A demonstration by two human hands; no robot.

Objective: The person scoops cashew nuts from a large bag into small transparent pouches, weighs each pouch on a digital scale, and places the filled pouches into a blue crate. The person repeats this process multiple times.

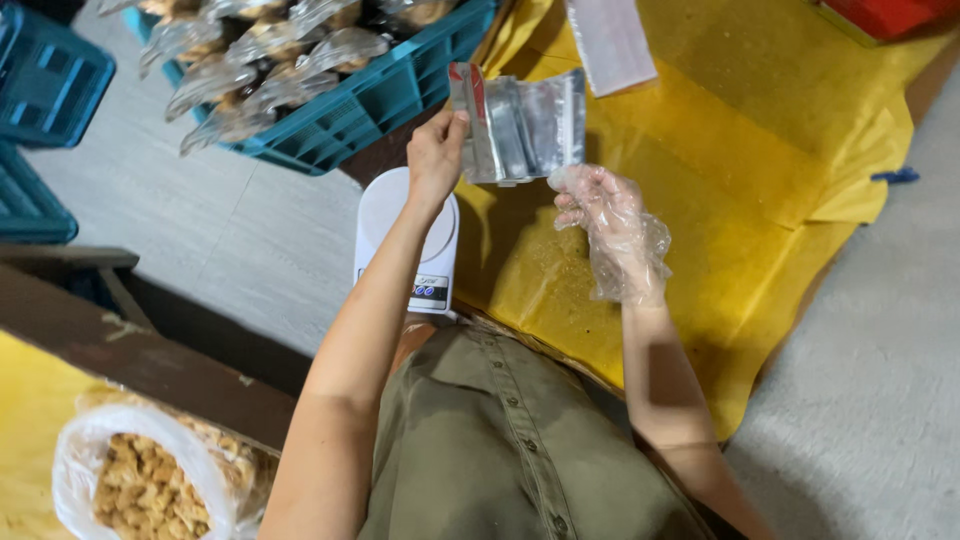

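My left hand (434, 152) is bare and grips the left edge of a small stack of clear plastic bags (520, 125), held up above the yellow sheet (720, 150). My right hand (610, 225) wears a thin clear glove; its fingertips touch the bags' lower right corner. A white digital scale (440, 260) lies just under my left wrist, partly hidden by my forearm.
A teal crate (385, 95) filled with bagged snacks stands at the upper left. A large open bag of brown snack pieces (145, 485) sits at the lower left beside a dark wooden beam (140, 365). Another clear bag (610, 40) lies at the top.
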